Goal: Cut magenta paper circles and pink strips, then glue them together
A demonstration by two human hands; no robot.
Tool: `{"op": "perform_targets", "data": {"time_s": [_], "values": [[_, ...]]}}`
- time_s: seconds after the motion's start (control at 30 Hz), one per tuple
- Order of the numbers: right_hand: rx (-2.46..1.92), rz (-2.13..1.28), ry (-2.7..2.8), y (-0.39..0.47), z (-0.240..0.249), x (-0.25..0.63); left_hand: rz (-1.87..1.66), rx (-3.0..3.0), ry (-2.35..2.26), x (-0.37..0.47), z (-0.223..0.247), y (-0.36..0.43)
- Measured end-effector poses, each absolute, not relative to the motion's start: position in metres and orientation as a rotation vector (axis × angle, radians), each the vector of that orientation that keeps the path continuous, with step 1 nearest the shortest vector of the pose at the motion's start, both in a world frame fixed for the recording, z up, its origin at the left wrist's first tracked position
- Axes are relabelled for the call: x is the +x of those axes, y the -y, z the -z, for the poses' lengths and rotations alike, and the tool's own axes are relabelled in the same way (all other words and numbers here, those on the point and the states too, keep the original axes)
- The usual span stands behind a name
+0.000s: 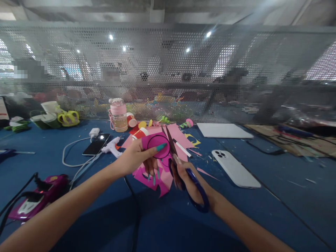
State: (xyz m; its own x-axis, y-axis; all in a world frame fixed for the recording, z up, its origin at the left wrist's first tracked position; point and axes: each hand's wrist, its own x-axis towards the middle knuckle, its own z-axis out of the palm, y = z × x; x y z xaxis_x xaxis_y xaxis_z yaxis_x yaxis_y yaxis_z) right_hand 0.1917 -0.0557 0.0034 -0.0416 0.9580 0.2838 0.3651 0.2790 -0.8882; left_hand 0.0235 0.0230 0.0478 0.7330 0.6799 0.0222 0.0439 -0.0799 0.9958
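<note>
Between the thumb and fingers of my left hand (138, 155) is a piece of magenta paper (152, 141) with a circle drawn on it in black. My right hand (193, 182) is closed round the blue handles of a pair of scissors (197, 190). The dark blades point up and away, slightly parted, at the right edge of the magenta paper. Whether they touch the paper I cannot tell. Beneath both hands lie pink paper sheets (181, 134) and cut magenta scraps (164, 189). A white marker (182, 147) rests on the pink sheet.
To the left are a white glue gun (112, 147), a black phone (96, 144) with a cable and a purple power strip (39, 197). A pink bottle (118, 115) stands behind. At right lie a white phone (236, 168) and a white board (224, 130). A perforated metal screen (162, 66) borders the table.
</note>
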Motion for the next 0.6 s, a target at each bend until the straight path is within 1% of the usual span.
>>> {"op": "perform_targets", "data": {"time_s": [0.13, 0.6], "values": [[-1.262, -0.743, 1.644, 0.0567, -0.0053, 0.193, -0.582, 1.567, -0.609, 0.0234, -0.05, -0.0229], [-1.236, -0.838, 1.64, 0.0557, -0.0029, 0.1934, -0.535, 1.641, -0.606, 0.0213, -0.0494, -0.0296]]}}
